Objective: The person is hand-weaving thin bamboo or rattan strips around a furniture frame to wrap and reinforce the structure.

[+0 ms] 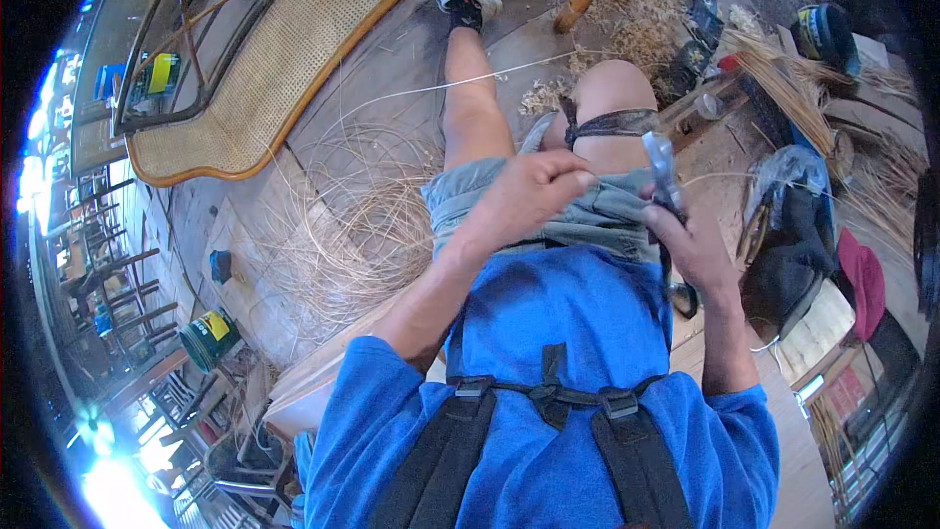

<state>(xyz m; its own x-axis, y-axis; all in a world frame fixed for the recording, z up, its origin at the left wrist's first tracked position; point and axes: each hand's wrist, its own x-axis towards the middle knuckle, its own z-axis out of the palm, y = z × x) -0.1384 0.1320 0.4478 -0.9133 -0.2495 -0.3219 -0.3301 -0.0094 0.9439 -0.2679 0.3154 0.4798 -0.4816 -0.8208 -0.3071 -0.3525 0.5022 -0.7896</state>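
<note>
Overhead, a thin cane strand (509,69) is pinched in the left hand (534,194), running away past the knee. Metal pliers (662,174) are gripped upright in the right hand (690,240), just beside it.

scissor handles (682,296) behind right hand (690,240)

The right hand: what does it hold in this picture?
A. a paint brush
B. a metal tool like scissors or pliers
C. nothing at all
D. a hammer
B: the right hand is closed around a grey metal tool with a dark handle loop hanging below the palm, raised in front of the left hand.
</note>
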